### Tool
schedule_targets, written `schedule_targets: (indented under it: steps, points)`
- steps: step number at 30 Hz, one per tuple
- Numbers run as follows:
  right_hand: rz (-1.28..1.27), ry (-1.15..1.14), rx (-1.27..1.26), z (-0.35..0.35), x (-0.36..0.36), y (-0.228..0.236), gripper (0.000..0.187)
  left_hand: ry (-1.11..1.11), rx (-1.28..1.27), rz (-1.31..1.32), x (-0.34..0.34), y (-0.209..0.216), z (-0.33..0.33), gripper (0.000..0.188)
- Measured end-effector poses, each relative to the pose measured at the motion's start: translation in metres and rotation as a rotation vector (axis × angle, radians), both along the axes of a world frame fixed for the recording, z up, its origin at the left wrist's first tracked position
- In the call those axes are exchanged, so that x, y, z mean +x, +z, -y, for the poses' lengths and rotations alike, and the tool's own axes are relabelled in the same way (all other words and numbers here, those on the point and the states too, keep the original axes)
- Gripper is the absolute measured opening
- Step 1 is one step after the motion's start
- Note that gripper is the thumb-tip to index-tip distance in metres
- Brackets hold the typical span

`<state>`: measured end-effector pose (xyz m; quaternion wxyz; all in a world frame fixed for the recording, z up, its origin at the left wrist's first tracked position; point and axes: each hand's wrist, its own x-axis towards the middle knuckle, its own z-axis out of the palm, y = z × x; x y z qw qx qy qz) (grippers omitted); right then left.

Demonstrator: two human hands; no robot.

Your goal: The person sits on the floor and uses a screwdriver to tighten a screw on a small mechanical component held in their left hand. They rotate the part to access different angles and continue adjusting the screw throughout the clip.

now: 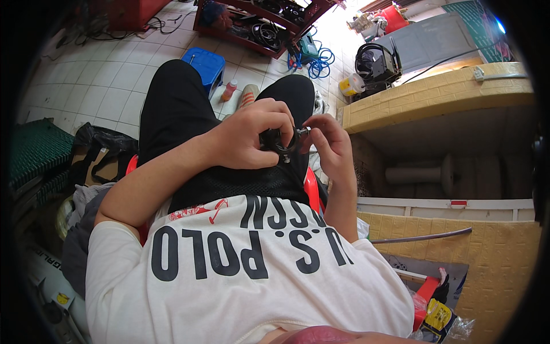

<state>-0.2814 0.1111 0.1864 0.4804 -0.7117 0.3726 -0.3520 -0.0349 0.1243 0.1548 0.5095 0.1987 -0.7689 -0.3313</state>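
Observation:
Over my lap, my left hand (250,136) curls closed around a small dark metal part with a ring shape (268,139), too small and covered to name exactly. A short silver screw (286,159) sticks out at its lower side. My right hand (332,144) comes in from the right, its thumb and index finger pinching a silver bolt-like piece (305,131) at the part's right end. My fingers hide much of the part.
Beyond my knees stand a blue stool (205,60) and a pinkish bottle (229,90). A red tool cart (243,39) and coiled blue hose (322,64) lie farther off. At my right is a yellow brick-patterned ledge (435,94); bags (97,152) lie left.

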Motion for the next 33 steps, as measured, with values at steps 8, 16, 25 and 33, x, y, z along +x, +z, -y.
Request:
schedule_targets:
  steps: [8,16,25,33]
  points:
    - [-0.155,0.035,-0.067,-0.0026,-0.0005,0.0006,0.018,-0.004,0.002,-0.006,-0.0014,-0.0019,0.0005,0.02]
    - [-0.162,0.029,-0.05,-0.0001,-0.0026,-0.0012,0.016,-0.004,0.006,-0.008,-0.002,-0.002,0.0004,0.02]
    - [-0.086,0.024,-0.038,-0.0017,0.0005,0.0001,0.016,-0.033,0.032,0.024,0.0007,-0.0008,-0.0008,0.02]
    - [-0.114,0.011,0.003,-0.0003,-0.0039,-0.0036,0.016,-0.027,0.053,0.038,0.0004,0.0007,-0.002,0.02]
